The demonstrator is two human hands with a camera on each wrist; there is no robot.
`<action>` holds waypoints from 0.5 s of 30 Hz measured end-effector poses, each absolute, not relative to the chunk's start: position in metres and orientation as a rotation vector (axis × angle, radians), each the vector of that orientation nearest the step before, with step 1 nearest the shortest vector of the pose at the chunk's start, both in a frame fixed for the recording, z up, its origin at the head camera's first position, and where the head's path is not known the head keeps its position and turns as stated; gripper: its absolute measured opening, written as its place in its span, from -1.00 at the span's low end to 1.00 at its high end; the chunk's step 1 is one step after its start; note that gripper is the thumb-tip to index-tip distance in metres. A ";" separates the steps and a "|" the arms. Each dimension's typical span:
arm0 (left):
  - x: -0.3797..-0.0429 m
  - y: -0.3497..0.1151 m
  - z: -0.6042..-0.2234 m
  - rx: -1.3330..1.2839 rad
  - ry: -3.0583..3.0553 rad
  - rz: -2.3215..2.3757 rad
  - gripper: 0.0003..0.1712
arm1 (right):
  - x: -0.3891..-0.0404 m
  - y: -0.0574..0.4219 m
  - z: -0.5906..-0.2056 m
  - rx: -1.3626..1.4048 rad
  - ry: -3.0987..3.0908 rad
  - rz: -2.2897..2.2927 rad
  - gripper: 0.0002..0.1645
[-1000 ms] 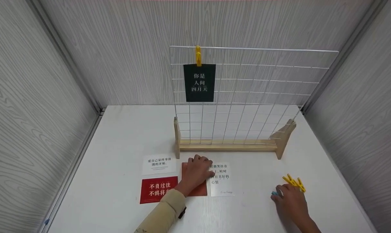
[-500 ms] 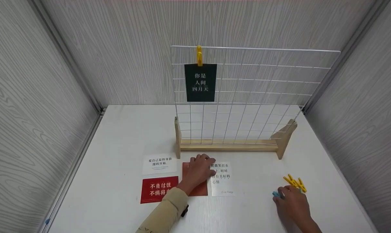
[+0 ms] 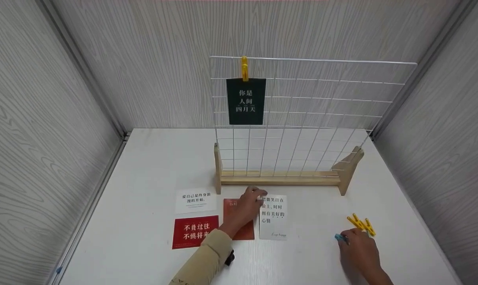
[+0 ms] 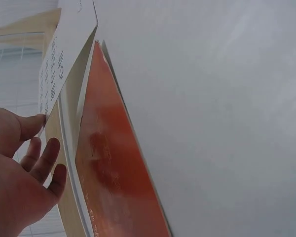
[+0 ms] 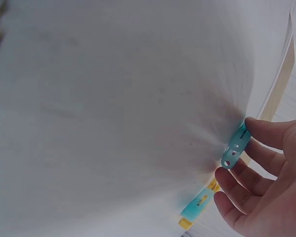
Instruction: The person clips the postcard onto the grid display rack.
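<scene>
My left hand (image 3: 247, 206) pinches the top left corner of a white card (image 3: 274, 217) printed with dark characters. In the left wrist view that card (image 4: 64, 54) tilts up off the table, between thumb and fingers. Beneath my left hand lies an orange-red card (image 3: 245, 231), partly hidden by the wrist. At the right, my right hand (image 3: 359, 247) holds a teal clothespin (image 5: 237, 146) between thumb and fingertips. Beside it on the table lie another teal clothespin (image 5: 197, 205) and yellow clothespins (image 3: 361, 224).
A white wire grid (image 3: 322, 99) stands in a wooden base (image 3: 280, 181). From its top, a yellow clothespin (image 3: 244, 69) holds a dark green card (image 3: 245, 101). A white card (image 3: 195, 201) and a red card (image 3: 195, 232) lie at the left.
My left hand has shifted slightly right, from over the orange-red card to the white card's corner, and that card's upper edge has risen. The right hand still holds the teal clothespin, barely moved.
</scene>
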State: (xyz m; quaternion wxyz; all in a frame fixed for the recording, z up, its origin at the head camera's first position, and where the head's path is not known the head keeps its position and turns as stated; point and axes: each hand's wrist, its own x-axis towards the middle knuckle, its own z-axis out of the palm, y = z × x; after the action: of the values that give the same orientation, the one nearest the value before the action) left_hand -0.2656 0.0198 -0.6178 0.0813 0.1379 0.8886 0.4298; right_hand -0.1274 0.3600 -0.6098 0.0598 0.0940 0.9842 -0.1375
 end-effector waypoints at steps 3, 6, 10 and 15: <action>-0.265 0.020 -0.616 0.385 2.561 1.404 -0.60 | -0.129 0.359 -0.609 0.304 2.972 -0.425 -0.68; -0.265 0.021 -0.614 0.362 2.525 1.470 -0.60 | -0.131 0.358 -0.608 0.338 2.966 -0.461 -0.60; -0.267 0.022 -0.614 0.375 2.535 1.531 -0.61 | -0.132 0.357 -0.606 0.385 2.945 -0.525 -0.51; -0.270 0.024 -0.614 0.373 2.500 1.599 -0.54 | -0.132 0.357 -0.603 0.440 2.860 -0.565 -0.41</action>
State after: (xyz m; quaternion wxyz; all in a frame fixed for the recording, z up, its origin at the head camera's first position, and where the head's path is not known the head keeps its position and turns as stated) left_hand -0.2697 0.0237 -0.6136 0.0751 0.1245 0.8335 0.5331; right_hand -0.1322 0.3567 -0.6029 0.0964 0.1485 0.9656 -0.1907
